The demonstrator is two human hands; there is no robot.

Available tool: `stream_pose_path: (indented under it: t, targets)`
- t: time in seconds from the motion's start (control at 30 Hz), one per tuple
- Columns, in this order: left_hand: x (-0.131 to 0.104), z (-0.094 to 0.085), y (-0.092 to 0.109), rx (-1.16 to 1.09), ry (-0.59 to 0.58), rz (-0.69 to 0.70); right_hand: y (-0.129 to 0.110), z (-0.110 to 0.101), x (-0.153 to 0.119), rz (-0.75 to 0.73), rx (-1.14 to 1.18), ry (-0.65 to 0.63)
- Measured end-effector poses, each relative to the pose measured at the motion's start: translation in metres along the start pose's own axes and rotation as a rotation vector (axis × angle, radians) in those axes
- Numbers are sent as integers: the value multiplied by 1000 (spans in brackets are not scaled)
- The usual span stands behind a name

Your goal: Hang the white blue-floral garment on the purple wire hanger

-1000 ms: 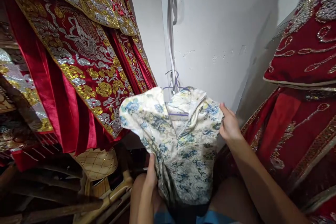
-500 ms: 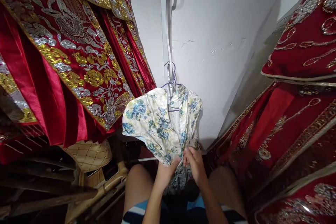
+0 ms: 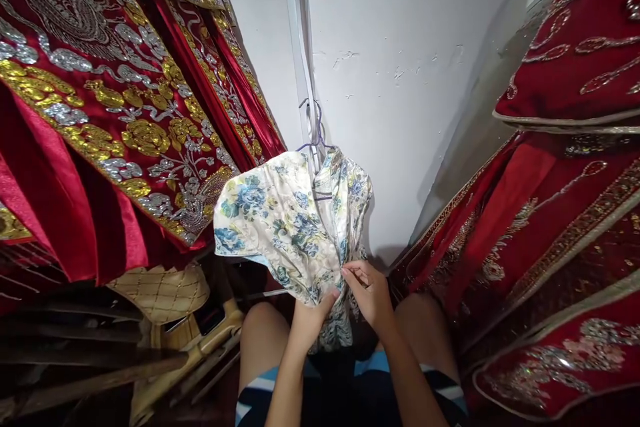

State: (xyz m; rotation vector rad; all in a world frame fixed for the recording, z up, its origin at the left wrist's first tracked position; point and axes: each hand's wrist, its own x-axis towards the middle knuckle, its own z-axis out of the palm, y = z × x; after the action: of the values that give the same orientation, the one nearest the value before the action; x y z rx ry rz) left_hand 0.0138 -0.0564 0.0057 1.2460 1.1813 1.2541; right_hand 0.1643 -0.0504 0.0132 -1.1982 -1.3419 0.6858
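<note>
A cream dress with a blue flower print (image 3: pixel 280 220) hangs on a purple wire hanger (image 3: pixel 314 140) from a strap on the white wall. My left hand (image 3: pixel 309 317) grips the fabric from below at the dress's middle seam. My right hand (image 3: pixel 367 290) pinches the same seam just to the right, fingertips close to the left hand's. Both hands are in front of my knees, low in the picture's centre.
Red garments with gold and silver embroidery (image 3: pixel 125 113) hang thickly on the left. More red embroidered garments (image 3: pixel 560 200) fill the right. A quilted beige cushion on a wooden chair (image 3: pixel 160 293) sits at lower left. The white wall (image 3: pixel 410 67) lies straight ahead.
A second ago my right hand held the dress's right shoulder and the dress was spread wide. It came down to the middle seam beside my left hand, and the dress now hangs bunched narrower.
</note>
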Motion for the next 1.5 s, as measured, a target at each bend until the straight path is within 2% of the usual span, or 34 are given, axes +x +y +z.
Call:
stream_pose_path:
  t: [0.13,0.2,0.3,0.33,0.37,0.4,0.47,0.53,0.63,0.83,0.93,1.03,1.13,1.3,1.4,1.5]
  targets:
    - [5,-17,-4,-10,96,-19,-4,-2,-1,-42,-15,59]
    - [7,-28,-6,9,259,-3,-6,-3,-2,-38,-17,124]
    - [7,-36,-8,39,650,197,-7,-3,-3,-32,1,188]
    - [5,-34,-8,69,737,303,-7,-3,-4,-38,4,189]
    - [2,-29,-8,118,773,407,-7,-3,-4,-51,4,180]
    - [-1,-23,-8,183,757,494,-8,-3,-5,-70,6,166]
    - [-6,-5,-10,304,614,598,-11,-3,-6,-113,19,114]
    - [-10,14,-12,317,490,614,-16,-3,-6,-145,36,59]
    - [-8,33,-15,193,411,545,-26,-4,-6,-170,47,7]
    - [-5,37,-5,125,267,389,-39,-10,-2,-166,74,-6]
    - [-11,37,2,101,205,362,-39,-11,0,-103,82,28]
    - [-16,38,5,94,172,359,-39,-10,10,-107,79,34]
    - [-18,37,8,96,163,369,-45,-11,37,-139,54,42]
    - [-22,37,13,121,134,365,-75,-10,111,-261,45,20]
    - [-25,36,15,112,141,349,-101,-7,157,-401,2,78]
    - [-28,34,14,118,123,325,-121,-6,190,-524,-3,149]
